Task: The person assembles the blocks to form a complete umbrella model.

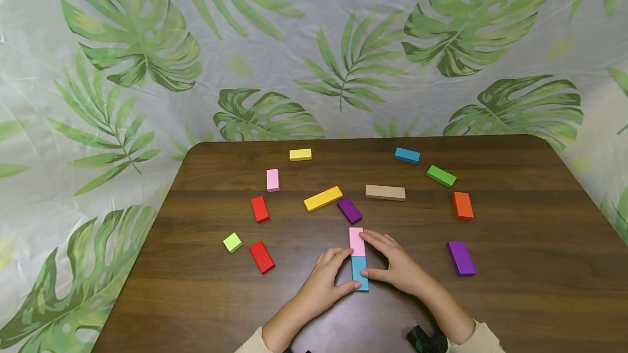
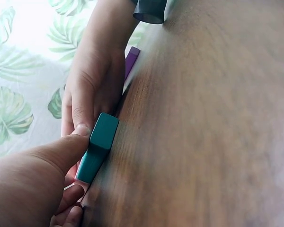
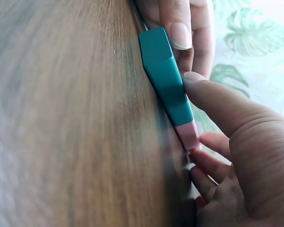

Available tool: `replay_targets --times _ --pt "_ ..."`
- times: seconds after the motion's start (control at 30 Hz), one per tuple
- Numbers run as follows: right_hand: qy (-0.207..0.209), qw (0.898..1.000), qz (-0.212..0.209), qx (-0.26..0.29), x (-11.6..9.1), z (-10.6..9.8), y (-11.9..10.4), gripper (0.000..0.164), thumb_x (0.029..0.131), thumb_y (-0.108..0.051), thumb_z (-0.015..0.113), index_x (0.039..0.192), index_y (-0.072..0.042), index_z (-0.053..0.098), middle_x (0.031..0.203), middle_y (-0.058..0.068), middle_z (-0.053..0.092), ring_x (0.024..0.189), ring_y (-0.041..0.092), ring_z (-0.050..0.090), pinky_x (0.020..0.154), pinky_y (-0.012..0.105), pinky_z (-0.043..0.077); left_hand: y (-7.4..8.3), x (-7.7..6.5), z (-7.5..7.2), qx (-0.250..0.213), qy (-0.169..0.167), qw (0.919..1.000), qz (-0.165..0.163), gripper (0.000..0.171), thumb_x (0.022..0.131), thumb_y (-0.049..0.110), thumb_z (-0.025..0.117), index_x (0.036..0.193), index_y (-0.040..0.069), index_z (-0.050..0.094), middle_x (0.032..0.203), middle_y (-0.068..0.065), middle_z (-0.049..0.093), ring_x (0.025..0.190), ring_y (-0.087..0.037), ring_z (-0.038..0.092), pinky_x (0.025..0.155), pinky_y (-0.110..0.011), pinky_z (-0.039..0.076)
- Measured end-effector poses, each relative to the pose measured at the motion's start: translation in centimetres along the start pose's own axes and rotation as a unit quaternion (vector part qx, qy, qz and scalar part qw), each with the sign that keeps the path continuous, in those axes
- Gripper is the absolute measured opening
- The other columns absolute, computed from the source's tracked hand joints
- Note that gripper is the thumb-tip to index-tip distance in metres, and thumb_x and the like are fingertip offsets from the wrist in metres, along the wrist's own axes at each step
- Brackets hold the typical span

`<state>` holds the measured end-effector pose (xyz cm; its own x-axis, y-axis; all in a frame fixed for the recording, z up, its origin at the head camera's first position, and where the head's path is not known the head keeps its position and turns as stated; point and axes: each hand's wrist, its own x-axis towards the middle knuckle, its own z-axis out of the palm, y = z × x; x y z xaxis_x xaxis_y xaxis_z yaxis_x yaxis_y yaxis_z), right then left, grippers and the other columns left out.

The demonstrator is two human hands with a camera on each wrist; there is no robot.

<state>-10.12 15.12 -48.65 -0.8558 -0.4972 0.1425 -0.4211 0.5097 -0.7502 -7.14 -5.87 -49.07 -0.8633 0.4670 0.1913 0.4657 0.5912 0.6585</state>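
Observation:
A light blue block [image 1: 360, 274] and a pink block [image 1: 357, 242] lie end to end in one straight row near the table's front, their short ends touching. My left hand [image 1: 321, 283] is along the row's left side, thumb at the blue block's near end and fingertips by the pink one. From the right, my right hand [image 1: 398, 265] touches the row with its index finger at the pink block and its thumb at the blue block. In the right wrist view the blue block [image 3: 163, 73] shows its near end, with the pink block [image 3: 187, 135] beyond it.
Just beyond the row are a small purple block [image 1: 350, 210], a yellow block [image 1: 323, 199] and a beige block [image 1: 385, 193]. Red blocks [image 1: 262, 257] and a lime cube [image 1: 233, 242] lie left. An orange block [image 1: 463, 205] and a larger purple block [image 1: 460, 258] lie right.

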Motion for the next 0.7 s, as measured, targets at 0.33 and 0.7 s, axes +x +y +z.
replay_targets --times 0.33,0.7 --pt "0.006 1.000 -0.009 -0.001 -0.16 0.11 0.10 0.074 0.075 -0.037 0.071 0.136 -0.008 0.040 0.141 0.006 0.032 0.127 0.029 0.028 0.101 0.054 0.013 0.05 0.02 0.02 0.003 -0.004 1.0000 -0.003 0.062 0.081 0.041 0.063 0.132 0.010 0.043 0.119 -0.002 0.047 0.110 -0.017 0.042 0.093 -0.034 0.037" --pt "-0.003 1.000 0.011 0.010 -0.23 -0.01 -0.07 0.074 0.076 -0.037 0.070 0.137 -0.010 0.038 0.142 0.008 0.031 0.127 0.031 0.028 0.095 0.056 0.027 0.10 0.13 -0.21 -0.014 -0.012 0.9997 -0.015 0.060 0.083 0.042 0.060 0.131 0.011 0.044 0.122 -0.002 0.046 0.113 -0.017 0.040 0.094 -0.036 0.035"
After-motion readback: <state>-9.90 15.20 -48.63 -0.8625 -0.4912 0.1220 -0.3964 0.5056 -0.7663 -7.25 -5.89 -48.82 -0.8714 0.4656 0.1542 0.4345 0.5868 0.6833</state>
